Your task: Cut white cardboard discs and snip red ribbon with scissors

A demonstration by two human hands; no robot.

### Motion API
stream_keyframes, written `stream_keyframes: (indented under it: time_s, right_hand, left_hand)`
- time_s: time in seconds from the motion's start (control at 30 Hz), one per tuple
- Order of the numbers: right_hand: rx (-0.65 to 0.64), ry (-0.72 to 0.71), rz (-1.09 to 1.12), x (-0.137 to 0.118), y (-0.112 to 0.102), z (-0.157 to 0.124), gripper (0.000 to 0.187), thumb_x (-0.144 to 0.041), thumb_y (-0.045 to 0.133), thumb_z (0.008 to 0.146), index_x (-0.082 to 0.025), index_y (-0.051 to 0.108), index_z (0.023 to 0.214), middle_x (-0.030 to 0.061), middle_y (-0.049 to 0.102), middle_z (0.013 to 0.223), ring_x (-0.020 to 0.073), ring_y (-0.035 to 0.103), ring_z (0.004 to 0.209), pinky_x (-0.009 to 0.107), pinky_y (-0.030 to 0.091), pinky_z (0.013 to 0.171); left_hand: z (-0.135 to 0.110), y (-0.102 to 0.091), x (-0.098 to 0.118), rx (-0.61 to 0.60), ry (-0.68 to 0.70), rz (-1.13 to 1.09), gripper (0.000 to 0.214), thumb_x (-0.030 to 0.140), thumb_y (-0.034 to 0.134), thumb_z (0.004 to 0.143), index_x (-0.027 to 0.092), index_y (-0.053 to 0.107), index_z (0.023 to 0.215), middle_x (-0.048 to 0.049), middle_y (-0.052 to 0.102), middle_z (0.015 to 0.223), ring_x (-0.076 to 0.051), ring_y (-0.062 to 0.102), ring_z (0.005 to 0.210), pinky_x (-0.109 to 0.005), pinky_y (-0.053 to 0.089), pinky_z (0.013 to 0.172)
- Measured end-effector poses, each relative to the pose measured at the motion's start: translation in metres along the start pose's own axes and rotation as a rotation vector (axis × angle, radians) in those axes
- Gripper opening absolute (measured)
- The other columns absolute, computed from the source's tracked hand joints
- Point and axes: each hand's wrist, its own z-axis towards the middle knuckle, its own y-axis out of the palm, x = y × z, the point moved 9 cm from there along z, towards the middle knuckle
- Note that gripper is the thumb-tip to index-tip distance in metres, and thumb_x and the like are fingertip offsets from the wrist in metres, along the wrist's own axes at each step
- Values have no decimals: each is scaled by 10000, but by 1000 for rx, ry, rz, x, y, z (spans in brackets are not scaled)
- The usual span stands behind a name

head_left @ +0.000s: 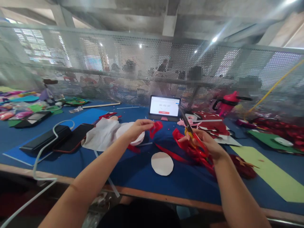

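While the left hand pinches a red paper scrap above the white paper circle, the right hand grips red-handled scissors; cutting seems underway, needing careful alignment.

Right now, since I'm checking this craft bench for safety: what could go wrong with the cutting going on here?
1. The right hand holds red-handled scissors with blades raised toward the left hand, whose fingers pinch a small red scrap; a slip might nick them.
2. A white cable hangs over the table edge; the left arm could snag it.
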Motion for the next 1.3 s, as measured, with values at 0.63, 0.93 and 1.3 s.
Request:
stream_keyframes:
  time_s: [0.63,0.93,1.3]
  right_hand:
    - [104,45,-170,26,7,22,253,-426,573,744,-193,476,760,28,639,639,189,623,616,293,474,597]
    - [328,88,-903,5,8,57,274,-373,519,782,-179,591,963,86,682,911,243,629,845,285,429,657]
    - [88,226,-958,47,62,188,286,-318,538,856,-117,581,1055,107,614,1059,217,583,970,377,458,821]
  left_hand:
    - [-26,-33,-26,-318,-320,1764,799,443,652,543,46,461,1209,-256,452,1244,-385,456,1117,-445,414,865]
    - [-24,-34,-38,-452,-263,1645,858,382,615,600,138,317,1366,-183,599,1132,-319,577,998,-377,452,795]
    - [-31,-18,-10,-447,-68,1632,897,317,681,552,166,320,1358,-145,584,1149,-310,549,1040,-389,413,875]
